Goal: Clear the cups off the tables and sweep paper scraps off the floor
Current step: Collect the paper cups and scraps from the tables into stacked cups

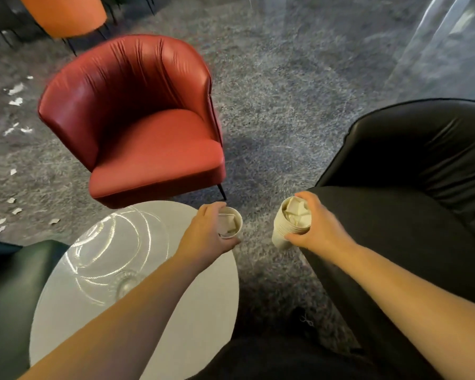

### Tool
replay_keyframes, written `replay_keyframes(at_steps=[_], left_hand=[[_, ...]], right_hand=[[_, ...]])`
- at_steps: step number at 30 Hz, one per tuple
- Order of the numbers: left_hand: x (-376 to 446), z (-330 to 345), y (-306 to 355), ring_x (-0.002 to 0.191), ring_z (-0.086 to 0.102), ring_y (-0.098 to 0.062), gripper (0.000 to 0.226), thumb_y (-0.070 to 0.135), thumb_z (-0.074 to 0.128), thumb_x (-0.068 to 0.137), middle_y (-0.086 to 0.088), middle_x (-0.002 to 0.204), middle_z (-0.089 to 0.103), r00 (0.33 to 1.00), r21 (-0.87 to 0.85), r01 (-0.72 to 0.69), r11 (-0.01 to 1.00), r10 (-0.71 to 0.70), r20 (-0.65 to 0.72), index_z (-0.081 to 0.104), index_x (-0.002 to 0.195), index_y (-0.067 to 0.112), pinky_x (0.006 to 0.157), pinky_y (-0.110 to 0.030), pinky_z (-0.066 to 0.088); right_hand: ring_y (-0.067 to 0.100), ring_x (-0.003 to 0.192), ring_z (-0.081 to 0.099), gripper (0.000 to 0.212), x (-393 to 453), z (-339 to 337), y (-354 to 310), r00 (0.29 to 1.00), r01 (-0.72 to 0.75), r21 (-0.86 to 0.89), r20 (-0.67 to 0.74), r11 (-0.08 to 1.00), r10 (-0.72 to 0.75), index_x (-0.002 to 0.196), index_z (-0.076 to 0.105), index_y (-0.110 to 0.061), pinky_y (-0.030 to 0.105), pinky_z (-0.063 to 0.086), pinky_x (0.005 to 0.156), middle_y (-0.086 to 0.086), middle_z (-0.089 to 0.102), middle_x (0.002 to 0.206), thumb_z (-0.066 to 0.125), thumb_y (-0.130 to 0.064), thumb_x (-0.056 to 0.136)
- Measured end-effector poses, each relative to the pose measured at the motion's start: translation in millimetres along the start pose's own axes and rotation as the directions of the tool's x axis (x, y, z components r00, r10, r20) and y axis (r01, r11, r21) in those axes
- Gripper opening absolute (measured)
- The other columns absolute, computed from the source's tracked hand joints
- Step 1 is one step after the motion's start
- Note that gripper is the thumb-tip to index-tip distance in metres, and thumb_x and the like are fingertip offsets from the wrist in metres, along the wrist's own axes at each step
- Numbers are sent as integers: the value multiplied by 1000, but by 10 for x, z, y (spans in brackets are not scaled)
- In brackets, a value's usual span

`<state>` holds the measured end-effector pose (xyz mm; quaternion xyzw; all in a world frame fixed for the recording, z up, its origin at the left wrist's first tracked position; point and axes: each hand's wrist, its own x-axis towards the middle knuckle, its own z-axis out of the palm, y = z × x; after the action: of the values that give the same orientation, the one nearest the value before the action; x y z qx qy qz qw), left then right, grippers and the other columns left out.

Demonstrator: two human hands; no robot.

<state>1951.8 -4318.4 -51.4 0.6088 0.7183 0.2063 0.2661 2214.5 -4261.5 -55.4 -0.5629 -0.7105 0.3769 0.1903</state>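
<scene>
Left hand (206, 231) grips 1 paper cup (231, 224) above table (154, 270) edge; right hand (317, 229) clasps cup stack (291, 224)

Open carpet (280, 127) between red chair (137, 127) and black chair (422, 171), round table (137, 270) flanked by dark green chair (8, 292)

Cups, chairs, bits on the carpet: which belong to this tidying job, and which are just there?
Part of the job:
single cup in left hand
cup stack in right hand
paper scraps
round table

Just there:
red chair
black chair
orange chair
</scene>
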Motion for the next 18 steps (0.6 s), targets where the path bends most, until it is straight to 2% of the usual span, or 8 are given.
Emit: replay_keyframes(at_steps=[7, 11, 15, 18], left_hand=[[577, 411, 597, 122, 46, -19, 87, 48, 85, 67, 4, 132, 43, 996, -23, 80, 996, -81, -45, 40, 138, 29, 100, -42, 44], [804, 507, 696, 124, 45, -17, 89, 50, 84, 66, 6, 135, 43, 995, -6, 94, 996, -95, -41, 39, 139, 29, 100, -38, 43], [1113, 504, 736, 126, 43, -17, 89, 46, 85, 67, 5, 136, 42, 994, -6, 106, 994, -106, -40, 39, 140, 27, 99, -36, 42], [1427, 483, 755, 124, 44, -15, 88, 46, 84, 68, 6, 133, 42, 995, -20, 91, 996, -92, -31, 38, 141, 27, 96, -36, 43]], right_hand=[[8, 100, 52, 87, 616, -786, 401, 999, 40, -44, 32, 998, -39, 127, 32, -43, 21, 40, 78, -7, 52, 118, 86, -32, 60], [7, 98, 50, 84, 838, -923, 521, 999, 35, -20, 16, 999, -34, 124, 32, -44, 20, 39, 76, -10, 49, 114, 86, -30, 61], [5, 98, 48, 85, 1058, -1023, 581, 999, 33, -12, 15, 999, -33, 126, 32, -43, 11, 36, 71, -11, 45, 113, 86, -28, 62], [6, 99, 47, 88, 1318, -1099, 587, 1000, 6, -16, 5, 1000, -6, 130, 31, -42, 18, 37, 76, -10, 43, 115, 85, -29, 62]])
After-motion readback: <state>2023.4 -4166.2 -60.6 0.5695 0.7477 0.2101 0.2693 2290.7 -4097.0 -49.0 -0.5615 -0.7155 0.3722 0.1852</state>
